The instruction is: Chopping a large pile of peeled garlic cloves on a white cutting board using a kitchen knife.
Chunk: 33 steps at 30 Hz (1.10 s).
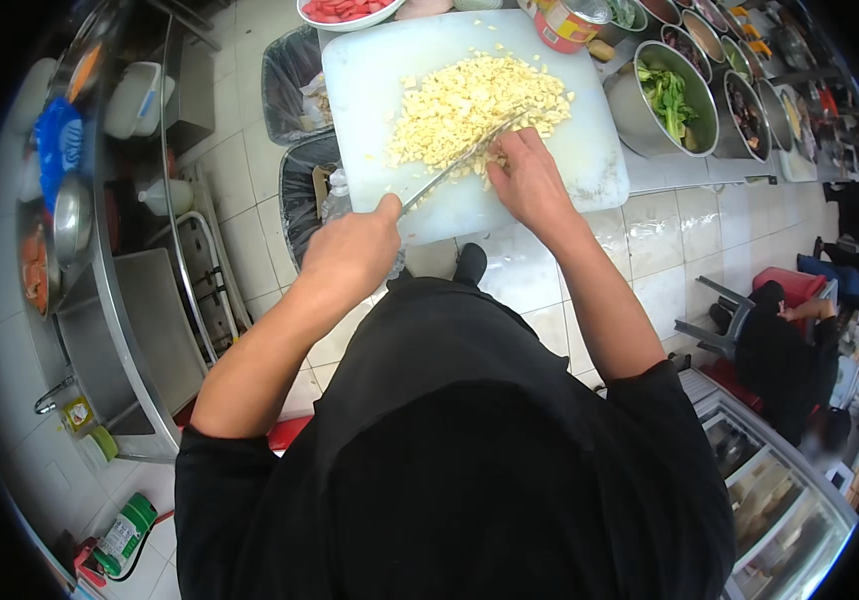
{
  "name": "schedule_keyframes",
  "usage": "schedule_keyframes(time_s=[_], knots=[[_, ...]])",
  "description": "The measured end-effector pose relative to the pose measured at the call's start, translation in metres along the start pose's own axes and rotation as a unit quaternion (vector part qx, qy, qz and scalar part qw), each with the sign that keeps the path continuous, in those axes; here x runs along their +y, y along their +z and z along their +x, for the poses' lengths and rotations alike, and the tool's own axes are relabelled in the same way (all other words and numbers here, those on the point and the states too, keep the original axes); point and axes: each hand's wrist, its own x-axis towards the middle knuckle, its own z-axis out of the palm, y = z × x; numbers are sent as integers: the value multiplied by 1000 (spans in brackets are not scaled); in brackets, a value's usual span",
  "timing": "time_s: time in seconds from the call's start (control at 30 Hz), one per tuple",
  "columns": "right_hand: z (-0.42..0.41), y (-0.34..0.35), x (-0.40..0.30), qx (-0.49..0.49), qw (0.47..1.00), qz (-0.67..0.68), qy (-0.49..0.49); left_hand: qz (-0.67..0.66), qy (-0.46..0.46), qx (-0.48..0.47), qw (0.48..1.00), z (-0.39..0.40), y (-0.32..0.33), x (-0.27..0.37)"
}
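My left hand is closed around the handle of a large kitchen knife, whose blade slants up and to the right. The blade lies along the lower right side of a wide heap of chopped pale-yellow pieces, probably garlic. Close to the blade's far part is my right hand, fingers bent down among the pieces; whether it grips the blade or any pieces cannot be told. Under the heap is a white plastic cutting board, with dark marks near its lower right corner.
A white bowl of red slices and a tub with a red and yellow label border the board. Metal bowls line the right, one with leafy greens. Lined bins stand at left. A seated person is at far right.
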Motion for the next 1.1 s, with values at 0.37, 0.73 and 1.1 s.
schedule_keyframes(time_s=[0.37,0.73,1.1], knots=[[-4,-3,9,-4,999,24,-23,3,-8,-14,1000,1,-2,14],[3,1,23,-30,999,5,-24,-9,-12,-21,1000,8,4,14],[43,1,36,-10,995,-66,-68,-22,-74,24,997,18,1,-4]])
